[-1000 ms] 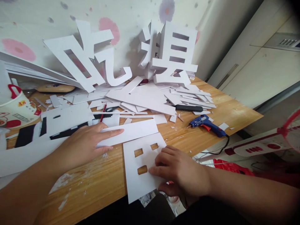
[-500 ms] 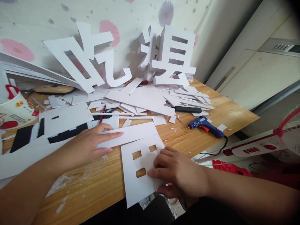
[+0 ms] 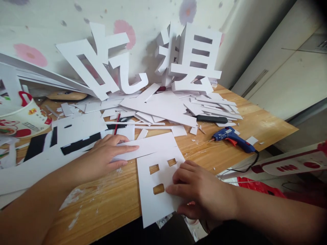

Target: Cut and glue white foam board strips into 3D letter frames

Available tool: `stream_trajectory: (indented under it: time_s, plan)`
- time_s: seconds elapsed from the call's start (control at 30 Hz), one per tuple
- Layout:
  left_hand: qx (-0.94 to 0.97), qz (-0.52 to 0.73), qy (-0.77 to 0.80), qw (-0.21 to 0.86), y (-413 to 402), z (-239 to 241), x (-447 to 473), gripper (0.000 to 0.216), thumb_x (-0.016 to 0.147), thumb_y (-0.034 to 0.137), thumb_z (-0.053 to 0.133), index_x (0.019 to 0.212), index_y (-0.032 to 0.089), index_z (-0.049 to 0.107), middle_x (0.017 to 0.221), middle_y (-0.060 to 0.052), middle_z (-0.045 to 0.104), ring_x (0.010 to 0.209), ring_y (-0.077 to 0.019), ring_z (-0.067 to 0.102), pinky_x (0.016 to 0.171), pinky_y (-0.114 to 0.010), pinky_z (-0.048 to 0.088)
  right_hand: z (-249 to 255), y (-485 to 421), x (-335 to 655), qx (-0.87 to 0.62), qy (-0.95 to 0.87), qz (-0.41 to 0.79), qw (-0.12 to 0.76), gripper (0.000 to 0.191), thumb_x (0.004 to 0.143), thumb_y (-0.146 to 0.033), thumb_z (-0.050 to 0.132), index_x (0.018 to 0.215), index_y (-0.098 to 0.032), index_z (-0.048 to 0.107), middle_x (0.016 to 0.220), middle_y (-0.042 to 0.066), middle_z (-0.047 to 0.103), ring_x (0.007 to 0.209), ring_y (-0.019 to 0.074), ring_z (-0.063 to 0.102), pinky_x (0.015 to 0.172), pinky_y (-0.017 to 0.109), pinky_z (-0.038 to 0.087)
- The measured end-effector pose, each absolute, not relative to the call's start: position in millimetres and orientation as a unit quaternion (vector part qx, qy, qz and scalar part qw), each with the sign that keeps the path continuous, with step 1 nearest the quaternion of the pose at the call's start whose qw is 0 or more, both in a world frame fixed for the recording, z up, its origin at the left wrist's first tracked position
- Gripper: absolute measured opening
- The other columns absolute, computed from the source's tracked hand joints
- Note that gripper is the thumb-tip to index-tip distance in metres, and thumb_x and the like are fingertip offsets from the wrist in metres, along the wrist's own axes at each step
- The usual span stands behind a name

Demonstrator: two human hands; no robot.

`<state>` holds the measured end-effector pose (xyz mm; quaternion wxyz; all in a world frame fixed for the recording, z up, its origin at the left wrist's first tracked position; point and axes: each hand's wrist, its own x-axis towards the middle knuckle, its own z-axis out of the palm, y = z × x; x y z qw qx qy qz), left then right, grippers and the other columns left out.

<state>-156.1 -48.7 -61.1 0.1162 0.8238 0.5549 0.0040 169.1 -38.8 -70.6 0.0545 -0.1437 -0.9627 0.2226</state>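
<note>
A white foam board sheet (image 3: 158,211) with several cut-out rectangular holes lies over the table's front edge, its lower corner sticking out past it. My right hand (image 3: 204,190) grips its right side, fingers curled on top near the lower hole, and part of the grip is hidden. Behind that sheet lies a long white foam board strip (image 3: 158,143), touching or slightly overlapping its top edge. My left hand (image 3: 112,151) rests on the strip's left part with the fingers stretched out. Cut lines around the holes are too faint to read.
Two white three-dimensional characters, one on the left (image 3: 99,64) and one on the right (image 3: 199,61), stand at the wall. Foam scraps (image 3: 155,105) heap before them. A blue glue gun (image 3: 233,137) lies right, a red pencil (image 3: 117,123) mid-table, a paper bucket (image 3: 28,119) left.
The whole view has shifted slightly, so everything appears farther right. Both hands keep almost the same places on the strip and the sheet.
</note>
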Motion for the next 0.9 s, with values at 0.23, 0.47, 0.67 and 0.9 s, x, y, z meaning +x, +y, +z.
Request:
stream_trajectory:
  time_s: [0.23, 0.47, 0.67, 0.9]
  plan:
    - [0.832, 0.016, 0.550, 0.077, -50.1, -66.3, -155.9, 0.038, 0.090, 0.031, 0.048, 0.126, 0.041, 0.057, 0.137, -0.002, 0.049, 0.123, -0.0264, 0.041, 0.104, -0.043, 0.031, -70.9, -40.7, 168.8, -0.158, -0.956, 0.239, 0.055, 0.034, 0.082, -0.036, 0.065, 0.113, -0.023, 0.060, 0.096, 0.005, 0.059, 0.088, 0.0203, 0.050, 0.082, 0.037, 0.036]
    - [0.858, 0.038, 0.512, 0.027, -65.9, -60.8, -132.9, 0.041, 0.089, 0.010, 0.038, 0.118, 0.026, 0.062, 0.126, -0.003, 0.060, 0.116, -0.0176, 0.052, 0.098, -0.033, 0.042, -72.1, -42.2, 167.9, -0.165, -0.954, 0.245, 0.048, 0.033, 0.081, -0.033, 0.066, 0.112, -0.025, 0.060, 0.097, 0.005, 0.059, 0.089, 0.0211, 0.051, 0.083, 0.038, 0.036]
    - [0.868, 0.030, 0.494, 0.030, -69.3, -64.2, -139.8, 0.049, 0.082, 0.001, 0.041, 0.120, 0.024, 0.062, 0.132, -0.002, 0.059, 0.118, -0.0177, 0.054, 0.100, -0.034, 0.043, -74.4, -43.2, 167.7, -0.158, -0.958, 0.235, 0.055, 0.030, 0.081, -0.032, 0.066, 0.109, -0.023, 0.061, 0.095, 0.007, 0.060, 0.085, 0.0208, 0.052, 0.077, 0.035, 0.039]
    - [0.875, 0.018, 0.482, 0.043, -69.4, -57.8, -134.9, 0.045, 0.083, 0.003, 0.040, 0.120, 0.019, 0.062, 0.133, -0.006, 0.059, 0.119, -0.0186, 0.055, 0.102, -0.036, 0.044, -74.5, -44.3, 166.7, -0.158, -0.959, 0.230, 0.047, 0.027, 0.081, -0.030, 0.065, 0.106, -0.024, 0.063, 0.094, 0.006, 0.060, 0.086, 0.0215, 0.051, 0.079, 0.036, 0.040]
